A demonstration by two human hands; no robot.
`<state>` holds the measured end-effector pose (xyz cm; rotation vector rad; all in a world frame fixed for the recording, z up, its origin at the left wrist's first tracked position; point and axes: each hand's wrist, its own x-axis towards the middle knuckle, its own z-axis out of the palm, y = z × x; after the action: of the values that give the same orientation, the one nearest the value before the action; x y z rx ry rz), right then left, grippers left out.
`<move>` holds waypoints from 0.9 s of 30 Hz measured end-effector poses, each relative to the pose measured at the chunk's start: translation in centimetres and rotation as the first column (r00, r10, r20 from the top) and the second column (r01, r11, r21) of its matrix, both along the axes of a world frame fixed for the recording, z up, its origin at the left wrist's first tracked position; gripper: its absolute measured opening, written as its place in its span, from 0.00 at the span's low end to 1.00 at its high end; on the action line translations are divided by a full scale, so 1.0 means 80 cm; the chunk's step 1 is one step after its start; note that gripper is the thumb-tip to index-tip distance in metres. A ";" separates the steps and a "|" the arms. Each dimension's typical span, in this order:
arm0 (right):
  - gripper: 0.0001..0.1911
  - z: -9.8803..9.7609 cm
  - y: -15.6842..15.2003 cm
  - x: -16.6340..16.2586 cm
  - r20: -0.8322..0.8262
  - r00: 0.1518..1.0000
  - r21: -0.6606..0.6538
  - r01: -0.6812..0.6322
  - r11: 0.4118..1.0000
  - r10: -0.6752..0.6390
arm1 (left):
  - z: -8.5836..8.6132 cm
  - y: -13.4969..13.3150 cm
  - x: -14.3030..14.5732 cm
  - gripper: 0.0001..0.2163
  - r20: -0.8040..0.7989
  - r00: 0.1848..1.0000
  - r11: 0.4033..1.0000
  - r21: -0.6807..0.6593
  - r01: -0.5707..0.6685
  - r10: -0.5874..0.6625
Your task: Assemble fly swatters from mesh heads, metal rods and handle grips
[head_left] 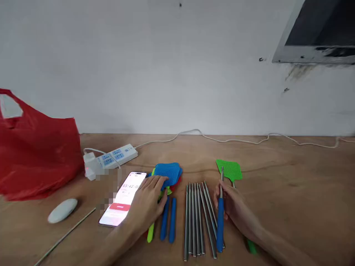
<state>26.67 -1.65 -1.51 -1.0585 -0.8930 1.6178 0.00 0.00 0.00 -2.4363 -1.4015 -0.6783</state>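
Note:
My right hand [231, 201] grips a metal rod with a blue handle [220, 223], held upright above the table. Beside it lies a row of several bare metal rods [195, 220]. My left hand [149, 195] is at a pile of fly swatter heads, its fingers closed over the lower left edge of a blue fly swatter head [170, 173]. Yellow-green and red pieces show beneath. Two blue handles [172, 220] and a yellow-green handle [150, 232] lie below that hand. A green fly swatter [229, 170] lies behind my right hand, partly hidden by it.
A lit phone [124, 199] lies left of my left hand. Farther left are a white mouse [63, 211], a power strip [119, 156] with a plugged-in adapter, and a red bag [39, 151]. A white cable [233, 140] runs along the wall. A thin rod [66, 235] lies at front left.

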 end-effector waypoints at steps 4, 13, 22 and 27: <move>0.25 0.004 0.003 0.001 0.006 1.000 -0.002 0.010 1.000 -0.010 | -0.006 0.002 0.001 0.13 -0.054 0.999 0.999 0.050 -0.003 0.006; 0.24 0.009 0.002 -0.002 0.004 0.999 0.000 0.037 0.999 -0.037 | 0.012 -0.005 -0.010 0.07 -0.058 0.991 0.947 0.291 0.136 -0.124; 0.24 -0.004 0.008 0.001 -0.073 0.997 0.072 0.002 0.997 0.003 | 0.007 -0.021 -0.001 0.06 0.462 0.860 0.976 0.109 0.188 -0.217; 0.24 -0.019 0.013 0.005 -0.038 0.991 0.089 -0.121 0.989 0.125 | 0.006 -0.026 0.007 0.14 0.747 0.664 0.976 -0.164 0.141 0.030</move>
<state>27.09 -0.58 -3.00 -0.9200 -1.0066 1.6816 0.59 -2.08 0.51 -2.4547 -1.7265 -1.7999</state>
